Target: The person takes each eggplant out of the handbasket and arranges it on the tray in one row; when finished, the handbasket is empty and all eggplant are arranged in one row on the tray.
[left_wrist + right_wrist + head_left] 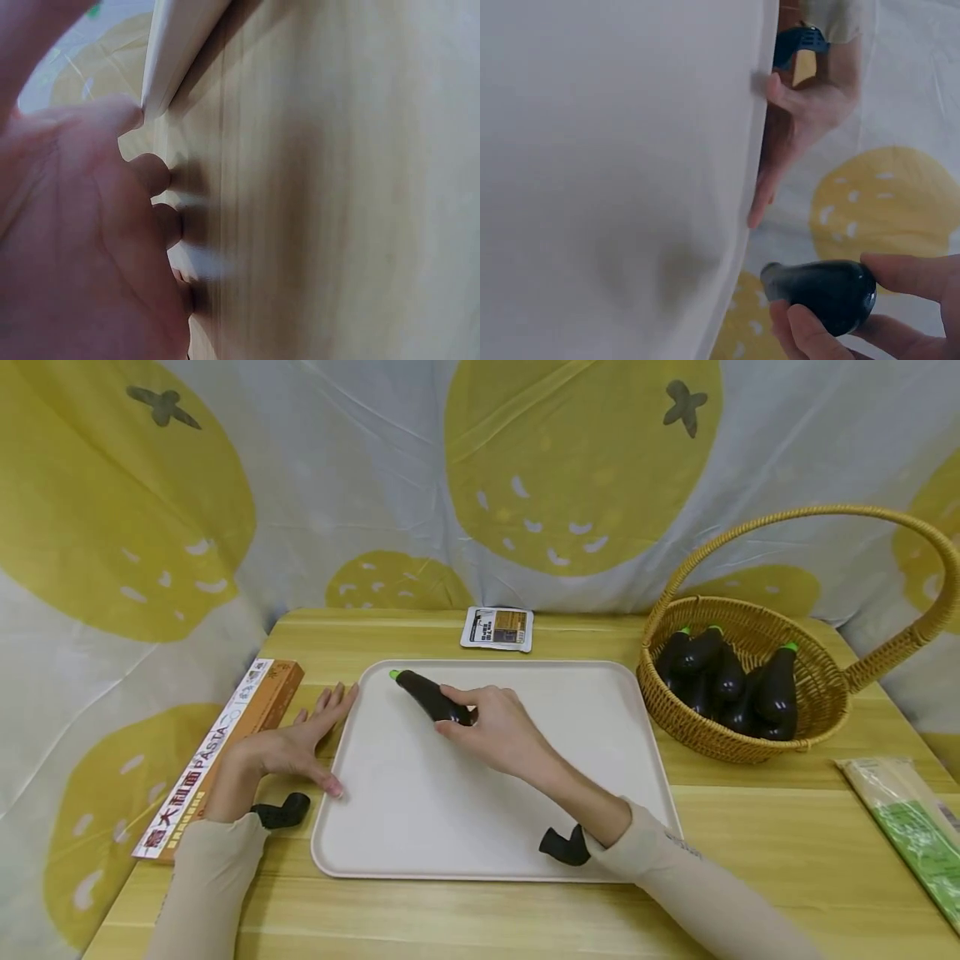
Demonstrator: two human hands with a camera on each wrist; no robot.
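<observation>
My right hand (498, 731) grips the fat end of a dark, glossy eggplant (426, 693) with a green tip, over the upper left of a white tray (480, 827). In the right wrist view the eggplant (825, 292) sits between thumb and fingers, its narrow end pointing away. At the tray's left edge my left hand (303, 747) is spread, thumb and fingertips at the rim. The left wrist view shows the left hand's palm (82, 217), its fingertips on the wooden table beside the tray's edge (176, 60).
A wicker basket (720, 747) with a tall handle holds several eggplants (776, 693) at the right. A pasta box (217, 760) lies left of the tray, a small packet (497, 629) behind it. A green-and-clear package (911, 835) lies at the right edge. A patterned curtain (360, 485) hangs behind.
</observation>
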